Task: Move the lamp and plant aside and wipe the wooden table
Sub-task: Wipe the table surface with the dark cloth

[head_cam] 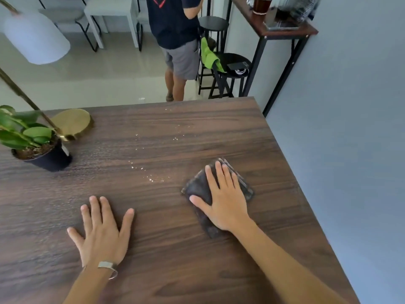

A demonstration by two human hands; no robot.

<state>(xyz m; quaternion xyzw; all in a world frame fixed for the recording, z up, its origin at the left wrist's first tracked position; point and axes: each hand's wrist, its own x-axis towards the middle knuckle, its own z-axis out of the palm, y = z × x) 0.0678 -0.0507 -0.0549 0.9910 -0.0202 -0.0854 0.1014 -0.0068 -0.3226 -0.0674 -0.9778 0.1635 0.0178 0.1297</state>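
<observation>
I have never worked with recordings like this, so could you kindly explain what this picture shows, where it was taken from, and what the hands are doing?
There is no machine here. A camera worn on a person's head looks down at their own two bare hands over a wooden table. The right hand presses flat on a dark cloth, with straight fingers. The left hand lies flat on the bare wood and holds nothing. Pale crumbs are scattered in the middle. At the far left stand a potted plant and the gold base of a lamp. Another person stands beyond the table.
</observation>
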